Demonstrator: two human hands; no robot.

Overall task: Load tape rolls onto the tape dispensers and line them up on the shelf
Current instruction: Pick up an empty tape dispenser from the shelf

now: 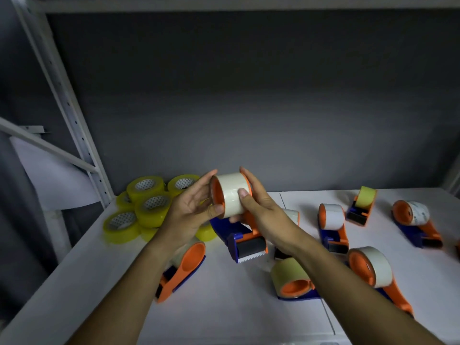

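Observation:
An orange and blue tape dispenser [245, 241] is lifted above the white shelf [224, 307], with a pale tape roll [231, 192] on its orange hub. My left hand [191, 212] grips the roll from the left, thumb under it. My right hand [258, 210] holds the roll and dispenser from the right, thumb pressed on the tape's face. Several loose yellow tape rolls [149, 207] are piled at the back left.
Several loaded dispensers lie scattered on the shelf: one at front left [184, 267], one on its side near the middle [293, 280], others at right [333, 227], [373, 270], [361, 205], [418, 222]. A grey metal upright [72, 120] stands left; a dark wall is behind.

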